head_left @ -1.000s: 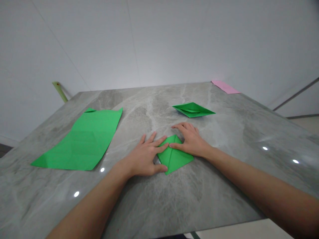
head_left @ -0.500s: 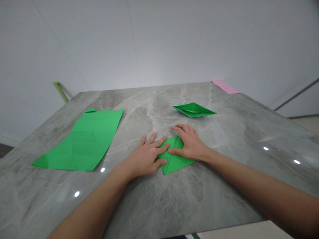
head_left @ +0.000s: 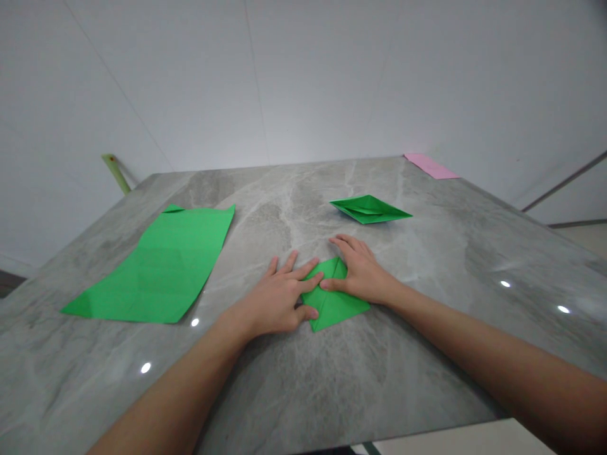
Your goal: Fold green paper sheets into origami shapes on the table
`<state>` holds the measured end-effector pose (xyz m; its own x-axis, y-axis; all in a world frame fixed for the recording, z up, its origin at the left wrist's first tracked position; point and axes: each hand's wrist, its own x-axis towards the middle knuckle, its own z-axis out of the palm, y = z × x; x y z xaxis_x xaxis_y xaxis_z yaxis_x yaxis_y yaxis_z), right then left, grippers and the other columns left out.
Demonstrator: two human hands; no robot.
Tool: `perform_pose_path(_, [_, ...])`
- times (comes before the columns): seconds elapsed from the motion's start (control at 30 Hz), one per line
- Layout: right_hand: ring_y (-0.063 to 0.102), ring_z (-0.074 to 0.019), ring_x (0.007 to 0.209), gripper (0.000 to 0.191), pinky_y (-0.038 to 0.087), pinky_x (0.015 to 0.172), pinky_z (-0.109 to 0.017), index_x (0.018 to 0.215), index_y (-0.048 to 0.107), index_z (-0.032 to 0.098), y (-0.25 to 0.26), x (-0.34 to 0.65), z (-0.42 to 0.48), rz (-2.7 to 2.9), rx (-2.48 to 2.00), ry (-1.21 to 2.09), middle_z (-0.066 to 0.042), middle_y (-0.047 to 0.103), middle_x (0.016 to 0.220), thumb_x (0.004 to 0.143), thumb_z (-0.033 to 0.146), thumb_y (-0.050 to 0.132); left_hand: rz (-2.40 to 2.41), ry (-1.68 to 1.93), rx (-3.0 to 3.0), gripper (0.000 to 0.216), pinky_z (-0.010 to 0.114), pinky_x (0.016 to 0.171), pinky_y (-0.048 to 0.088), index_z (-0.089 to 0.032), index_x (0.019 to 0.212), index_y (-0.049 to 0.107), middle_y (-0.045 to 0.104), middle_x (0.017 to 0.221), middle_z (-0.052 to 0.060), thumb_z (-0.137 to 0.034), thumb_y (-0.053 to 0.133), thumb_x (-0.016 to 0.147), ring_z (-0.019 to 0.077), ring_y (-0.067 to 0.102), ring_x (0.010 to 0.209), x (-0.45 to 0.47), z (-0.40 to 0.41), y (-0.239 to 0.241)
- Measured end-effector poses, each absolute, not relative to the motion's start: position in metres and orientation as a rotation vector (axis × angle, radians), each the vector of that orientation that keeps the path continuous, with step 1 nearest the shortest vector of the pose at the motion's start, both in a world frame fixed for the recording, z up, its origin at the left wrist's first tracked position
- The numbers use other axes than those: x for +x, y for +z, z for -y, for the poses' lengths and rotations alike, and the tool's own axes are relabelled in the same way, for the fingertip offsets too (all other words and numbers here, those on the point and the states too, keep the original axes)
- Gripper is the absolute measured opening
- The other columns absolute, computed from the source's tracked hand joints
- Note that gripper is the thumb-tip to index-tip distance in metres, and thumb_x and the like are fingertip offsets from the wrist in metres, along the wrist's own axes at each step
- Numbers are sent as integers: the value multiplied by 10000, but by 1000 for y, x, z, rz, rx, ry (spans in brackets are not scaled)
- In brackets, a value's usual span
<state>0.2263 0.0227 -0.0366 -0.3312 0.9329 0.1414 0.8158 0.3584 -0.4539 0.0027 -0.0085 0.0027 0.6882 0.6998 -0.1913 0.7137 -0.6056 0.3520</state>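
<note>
A small folded green paper (head_left: pixel 337 307) lies flat on the grey marble table (head_left: pixel 332 379) in front of me. My left hand (head_left: pixel 279 300) rests on its left side with fingers stretched out flat, forefinger and thumb pressing the paper. My right hand (head_left: pixel 363 273) lies flat over its upper right part, thumb pressing near the top corner. Both hands are open and pressing down; neither lifts the paper.
A large creased green sheet (head_left: pixel 156 265) lies flat at the left. A folded green paper boat shape (head_left: pixel 370 208) sits behind my hands. A pink sheet (head_left: pixel 430 165) lies at the far right corner. A green stick (head_left: pixel 116 172) leans by the wall at the left.
My left thumb has slid up along the paper's left edge, and my right thumb has shifted slightly along the fold. The paper stays in place.
</note>
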Motion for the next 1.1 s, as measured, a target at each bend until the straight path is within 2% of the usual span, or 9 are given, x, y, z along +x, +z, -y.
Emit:
perform_pose_path(0.13, [366, -390, 1373, 909, 306, 1130, -527, 1409, 433, 89, -38, 232, -31, 2196, -1632, 390, -239, 406, 1467, 697, 567, 733, -1112, -64, 2485, 727, 731, 1107, 104, -300, 1513, 329, 179, 1627, 42, -399, 645, 866, 443, 40, 1476, 4, 9, 5])
perform_pose_path(0.27, [414, -407, 1332, 856, 347, 1082, -560, 1387, 446, 108, -39, 245, -44, 2094, -1735, 305, -241, 461, 1416, 711, 552, 725, -1098, -59, 2490, 692, 752, 1091, 101, -292, 1499, 361, 168, 1628, 57, -376, 641, 872, 452, 38, 1473, 4, 10, 7])
perform_pose_path(0.47, [464, -406, 1280, 771, 379, 1052, -564, 1351, 490, 105, -41, 251, -49, 2016, -1752, 230, -242, 517, 1354, 749, 539, 698, -969, -82, 2515, 589, 832, 1021, 23, -332, 1474, 388, 223, 1616, 0, -281, 569, 916, 429, -29, 1479, 4, 10, 5])
perform_pose_path(0.63, [471, -385, 1274, 733, 375, 1059, -544, 1356, 493, 106, -41, 250, -46, 2057, -1710, 182, -224, 534, 1331, 785, 536, 655, -1036, -122, 2494, 702, 786, 1067, 13, -303, 1540, 231, 160, 1628, 12, -317, 552, 916, 400, -28, 1489, 5, 11, 6])
perform_pose_path(0.73, [460, -387, 1285, 781, 355, 1070, -558, 1379, 475, 113, -38, 246, -41, 2099, -1719, 184, -221, 526, 1339, 765, 557, 665, -1095, -148, 2478, 767, 775, 1075, 13, -265, 1558, 163, 126, 1632, 29, -390, 551, 909, 401, -42, 1489, 5, 11, 8])
perform_pose_path(0.83, [408, -404, 1337, 881, 276, 1098, -629, 1434, 418, 128, -33, 240, -33, 2183, -1725, 241, -229, 470, 1403, 737, 603, 676, -1117, -152, 2483, 769, 784, 1067, 13, -267, 1560, 153, 119, 1633, 20, -423, 538, 912, 409, -51, 1486, 4, 11, 8])
perform_pose_path(1.1, [219, -436, 1449, 1021, 167, 1108, -703, 1508, 319, 124, -26, 233, -21, 2348, -1733, 340, -265, 298, 1535, 729, 701, 639, -1101, -151, 2491, 693, 820, 1034, 33, -332, 1536, 233, 123, 1630, -27, -395, 531, 914, 437, -34, 1479, 4, 10, 8])
